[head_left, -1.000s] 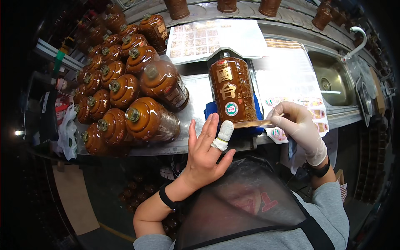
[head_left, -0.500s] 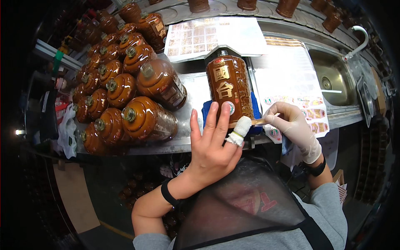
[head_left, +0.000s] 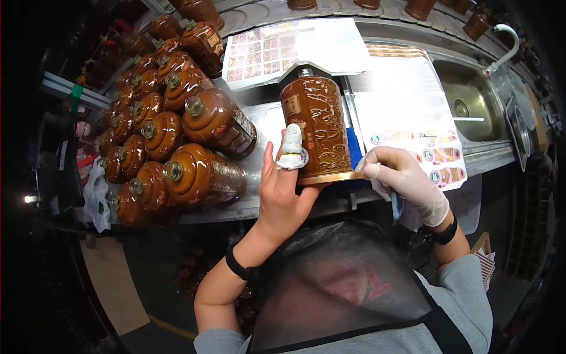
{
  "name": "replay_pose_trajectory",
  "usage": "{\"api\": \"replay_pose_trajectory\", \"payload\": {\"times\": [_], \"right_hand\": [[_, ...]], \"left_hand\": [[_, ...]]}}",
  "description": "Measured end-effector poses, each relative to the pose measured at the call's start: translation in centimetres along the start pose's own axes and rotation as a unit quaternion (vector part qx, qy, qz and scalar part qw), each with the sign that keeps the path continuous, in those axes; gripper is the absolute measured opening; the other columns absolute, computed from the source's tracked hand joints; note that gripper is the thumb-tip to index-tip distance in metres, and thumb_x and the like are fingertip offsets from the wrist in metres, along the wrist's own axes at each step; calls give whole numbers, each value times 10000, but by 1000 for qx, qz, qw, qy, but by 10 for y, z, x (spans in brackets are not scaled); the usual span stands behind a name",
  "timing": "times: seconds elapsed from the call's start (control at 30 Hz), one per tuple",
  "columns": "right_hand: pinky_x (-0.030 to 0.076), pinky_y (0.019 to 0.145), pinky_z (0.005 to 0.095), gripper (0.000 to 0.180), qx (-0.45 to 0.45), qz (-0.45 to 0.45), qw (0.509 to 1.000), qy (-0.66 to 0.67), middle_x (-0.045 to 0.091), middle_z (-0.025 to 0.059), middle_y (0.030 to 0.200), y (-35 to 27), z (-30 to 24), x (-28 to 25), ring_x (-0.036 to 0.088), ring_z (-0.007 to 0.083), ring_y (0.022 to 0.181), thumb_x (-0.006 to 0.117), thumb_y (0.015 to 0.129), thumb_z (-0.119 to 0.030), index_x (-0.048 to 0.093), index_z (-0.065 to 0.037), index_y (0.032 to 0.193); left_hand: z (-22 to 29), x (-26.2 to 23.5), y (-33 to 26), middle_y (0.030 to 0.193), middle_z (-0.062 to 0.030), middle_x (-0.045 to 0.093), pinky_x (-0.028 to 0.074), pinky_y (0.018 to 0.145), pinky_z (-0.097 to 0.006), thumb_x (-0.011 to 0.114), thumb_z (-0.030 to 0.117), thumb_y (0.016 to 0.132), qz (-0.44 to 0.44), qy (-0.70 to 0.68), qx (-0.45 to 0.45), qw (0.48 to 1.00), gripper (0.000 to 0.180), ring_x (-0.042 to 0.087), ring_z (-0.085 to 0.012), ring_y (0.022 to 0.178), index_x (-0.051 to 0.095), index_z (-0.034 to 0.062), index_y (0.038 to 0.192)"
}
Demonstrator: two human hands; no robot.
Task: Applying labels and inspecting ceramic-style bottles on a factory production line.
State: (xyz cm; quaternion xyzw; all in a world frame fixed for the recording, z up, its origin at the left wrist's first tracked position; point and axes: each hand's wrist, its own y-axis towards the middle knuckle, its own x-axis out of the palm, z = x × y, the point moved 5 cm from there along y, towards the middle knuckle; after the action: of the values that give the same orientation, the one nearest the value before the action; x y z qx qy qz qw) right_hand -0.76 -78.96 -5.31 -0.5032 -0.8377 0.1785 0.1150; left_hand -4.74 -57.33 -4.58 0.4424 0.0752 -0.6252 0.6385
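A brown embossed bottle lies in a holder on the bench, its neck pointing away from me. My left hand grips the bottle's lower left side, thumb at the base and the other fingers along the side. White wrapping covers its index finger, with a thin yellow-green band round it. A narrow gold strip runs along the bottle's bottom edge. In a white glove, my right hand pinches the strip's right end between thumb and fingertips. Blue cloth shows beside the bottle.
Several brown bottles stand close together on the left. A printed sheet lies behind the holder, and a sheet of labels lies on the right. Beyond it is a metal sink with a faucet.
The bottle has rolled leftward, so its large gold lettering has turned away and the relief pattern faces up. My left hand has closed round its side. The gold strip now lies along the base.
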Motion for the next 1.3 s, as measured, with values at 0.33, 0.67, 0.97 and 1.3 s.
{"api": "replay_pose_trajectory", "payload": {"times": [0.33,0.67,0.97,1.3], "right_hand": [[402,555,174,127,-20,-33,999,33,663,22,960,-8,-15,-2,501,9,652,692,898,-122,617,-43,835],[426,571,180,137,-24,2,1000,5,673,14,981,-4,-7,-4,520,10,657,690,906,-129,622,-54,814],[426,536,187,121,-25,20,999,-38,665,-21,851,3,0,-4,518,7,611,704,904,-150,660,-41,877],[364,519,176,109,-34,39,994,-97,606,-65,761,3,-2,-1,452,-11,580,692,898,-149,706,-47,934]], "left_hand": [[9,-20,-45,1460,-330,460,283,1160,-534,786,188,818,-28,20,18,999,672,457,-445,1369,529,-61,1387],[29,-17,-28,1464,-362,429,197,1151,-634,764,128,781,-43,75,41,995,526,458,-436,1373,646,-13,1274],[50,-8,-7,1466,-312,454,181,1122,-688,770,142,736,-36,151,95,983,390,457,-472,1356,735,81,1119],[36,4,20,1441,-235,527,102,1119,-721,828,251,768,13,162,91,983,665,469,-422,1369,582,-23,1322]]}}
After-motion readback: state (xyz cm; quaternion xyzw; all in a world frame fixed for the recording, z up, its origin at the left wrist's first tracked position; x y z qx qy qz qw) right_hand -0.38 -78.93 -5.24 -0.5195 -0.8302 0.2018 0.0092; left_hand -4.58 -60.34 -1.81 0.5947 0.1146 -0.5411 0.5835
